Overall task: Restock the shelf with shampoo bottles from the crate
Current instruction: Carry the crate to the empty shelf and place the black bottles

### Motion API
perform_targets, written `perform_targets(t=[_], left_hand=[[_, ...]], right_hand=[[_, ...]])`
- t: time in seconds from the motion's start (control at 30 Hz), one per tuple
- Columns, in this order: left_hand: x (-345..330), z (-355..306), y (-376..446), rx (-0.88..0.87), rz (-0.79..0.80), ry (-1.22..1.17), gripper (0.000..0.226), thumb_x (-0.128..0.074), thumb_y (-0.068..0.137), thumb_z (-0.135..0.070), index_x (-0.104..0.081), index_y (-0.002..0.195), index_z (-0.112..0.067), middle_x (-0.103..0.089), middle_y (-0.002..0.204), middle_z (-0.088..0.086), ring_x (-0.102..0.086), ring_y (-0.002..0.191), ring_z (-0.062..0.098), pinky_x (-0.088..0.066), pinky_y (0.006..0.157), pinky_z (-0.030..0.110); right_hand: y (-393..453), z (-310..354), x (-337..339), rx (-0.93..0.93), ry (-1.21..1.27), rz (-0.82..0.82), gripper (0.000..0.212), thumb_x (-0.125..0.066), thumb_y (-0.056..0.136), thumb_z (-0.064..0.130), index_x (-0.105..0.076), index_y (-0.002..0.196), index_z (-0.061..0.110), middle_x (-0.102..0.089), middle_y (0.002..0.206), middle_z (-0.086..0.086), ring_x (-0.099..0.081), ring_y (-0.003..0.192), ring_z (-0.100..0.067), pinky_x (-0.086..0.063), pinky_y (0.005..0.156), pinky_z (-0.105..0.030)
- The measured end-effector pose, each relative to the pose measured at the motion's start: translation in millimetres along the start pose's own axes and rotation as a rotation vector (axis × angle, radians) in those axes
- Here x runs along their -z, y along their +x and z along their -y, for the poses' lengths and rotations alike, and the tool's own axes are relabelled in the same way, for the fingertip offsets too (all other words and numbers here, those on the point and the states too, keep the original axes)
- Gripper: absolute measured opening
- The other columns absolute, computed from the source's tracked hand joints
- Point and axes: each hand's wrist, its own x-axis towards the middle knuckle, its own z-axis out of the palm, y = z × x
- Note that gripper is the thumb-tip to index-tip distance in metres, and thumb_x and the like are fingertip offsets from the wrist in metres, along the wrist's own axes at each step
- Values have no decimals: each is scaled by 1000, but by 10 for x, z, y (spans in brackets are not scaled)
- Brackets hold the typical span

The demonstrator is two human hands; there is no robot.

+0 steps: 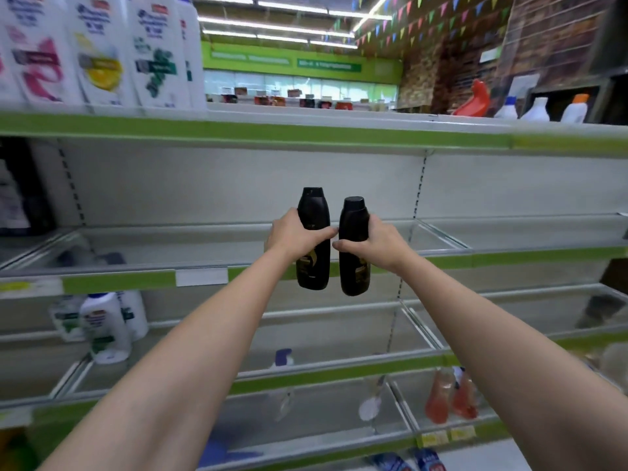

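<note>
Holding one black shampoo bottle each, the left hand [295, 234] and right hand [375, 241] curl their fingers round the left bottle [313, 212] and right bottle [353, 219], upright, side by side before the shelf [119, 280].

White bottles [98, 52] stand upper left; a red jug [474, 100] far right; pennants [438, 15] hang overhead; red pouches [452, 396] below.

the two bottles gripped in the left hand [294, 234] and the right hand [377, 241] are glossy black plastic, smooth, with matt black caps. beyond the hands the shelf [339, 185] looks like smooth painted pale grey metal, its front edge strip glossy green.
</note>
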Motion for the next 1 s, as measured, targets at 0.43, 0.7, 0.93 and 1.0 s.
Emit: perform_targets(t=[0.43,0.7,0.93,1.0], left_hand=[[756,495,54,209,-264,101,74,-69,65,-64,-49,122,-22,-63,119,3,-58,112,28,-48,84,37],[1184,850,135,281,-343,138,77,-70,69,-60,-44,126,-16,-59,125,9,-55,116,32,-47,85,38],[1565,1259,483,293,-389,55,74,-72,72,-54,-45,123,-7,-55,127,15,-52,119,34,-48,92,42],[1664,1386,594,275,-398,4,69,-71,77,-45,-44,125,-3,-53,128,17,-52,119,34,-46,92,40]], right_hand=[[343,752,-539,141,111,38,67,-71,71,56,-42,115,15,-58,109,-6,-57,104,-27,-53,84,-47],[533,1139,-950,141,127,32,70,-64,72,64,-37,113,14,-58,112,-8,-60,100,-33,-55,78,-51],[851,1563,-1421,132,246,-20,74,-65,72,62,-34,118,12,-57,112,-11,-58,100,-35,-57,72,-50],[966,1660,-1579,121,246,-18,73,-66,72,62,-32,116,14,-57,110,-9,-58,103,-35,-56,76,-52]])
